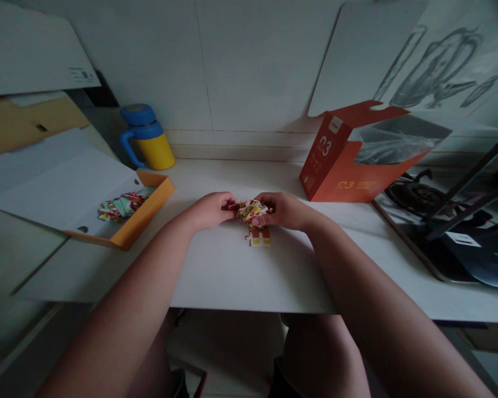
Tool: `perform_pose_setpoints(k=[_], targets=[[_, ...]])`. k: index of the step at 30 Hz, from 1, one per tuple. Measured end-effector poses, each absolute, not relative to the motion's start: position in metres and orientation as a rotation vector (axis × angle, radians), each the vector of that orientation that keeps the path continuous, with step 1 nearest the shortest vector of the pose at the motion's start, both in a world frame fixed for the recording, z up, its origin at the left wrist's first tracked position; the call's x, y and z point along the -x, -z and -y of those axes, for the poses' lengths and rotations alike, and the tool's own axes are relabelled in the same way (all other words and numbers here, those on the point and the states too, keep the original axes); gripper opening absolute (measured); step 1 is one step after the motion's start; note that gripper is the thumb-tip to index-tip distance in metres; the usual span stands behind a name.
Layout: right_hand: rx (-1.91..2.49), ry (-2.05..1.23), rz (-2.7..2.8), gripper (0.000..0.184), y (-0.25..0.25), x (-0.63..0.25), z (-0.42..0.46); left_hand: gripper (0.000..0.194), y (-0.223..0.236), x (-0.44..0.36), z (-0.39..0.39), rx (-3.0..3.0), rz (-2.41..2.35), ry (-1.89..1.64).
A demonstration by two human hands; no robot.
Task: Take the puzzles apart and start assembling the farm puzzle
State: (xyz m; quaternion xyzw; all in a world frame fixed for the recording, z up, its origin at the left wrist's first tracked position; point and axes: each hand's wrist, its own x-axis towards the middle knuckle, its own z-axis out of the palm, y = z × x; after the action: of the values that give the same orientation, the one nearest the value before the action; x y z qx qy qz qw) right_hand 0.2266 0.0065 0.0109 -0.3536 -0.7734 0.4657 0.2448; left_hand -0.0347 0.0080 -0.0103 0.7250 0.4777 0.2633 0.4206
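Observation:
A small bunched piece of patterned cloth (252, 211), multicoloured with yellow and red, is held just over the white counter, between my hands. My left hand (212, 211) pinches its left end, fingers closed. On the other side my right hand (285, 210) has its fingers curled round the right end. Below the cloth lies a brown and yellow printed card (260, 237); whether it is attached cannot be made out. Another bunched patterned cloth (122, 207), in green, red and white, rests inside the open orange and white box (147, 213) to the left.
A blue and yellow jug (155, 145) stands at the back left against the tiled wall. An open orange-red box (336, 166) with clear plastic inside is at the back right. Farther right are a gas stove (419, 193) and a dark pan-like item (481, 254). The counter's front edge is near my knees.

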Motion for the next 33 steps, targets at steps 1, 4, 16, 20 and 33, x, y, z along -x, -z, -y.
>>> perform_pose_setpoints(k=[1,4,16,20,33], targets=[[0.982,-1.231,2.121,0.045,-0.01,-0.226,-0.007,0.018,0.01,0.033,-0.008,-1.751,-1.149,-0.694],[1.043,-1.084,2.097,0.059,-0.006,-0.227,-0.009,0.016,0.006,0.028,-0.005,-1.658,-1.055,-0.762],[1.148,-0.838,2.238,0.045,-0.009,-0.22,-0.006,0.024,-0.003,0.016,0.003,-1.675,-1.122,-0.956],[1.137,-0.713,2.302,0.051,-0.006,-0.217,-0.006,0.035,0.0,0.01,0.008,-1.541,-1.077,-1.013],[1.263,-0.623,2.242,0.047,-0.009,-0.219,-0.008,0.045,0.008,-0.006,0.011,-1.291,-0.885,-1.06]])
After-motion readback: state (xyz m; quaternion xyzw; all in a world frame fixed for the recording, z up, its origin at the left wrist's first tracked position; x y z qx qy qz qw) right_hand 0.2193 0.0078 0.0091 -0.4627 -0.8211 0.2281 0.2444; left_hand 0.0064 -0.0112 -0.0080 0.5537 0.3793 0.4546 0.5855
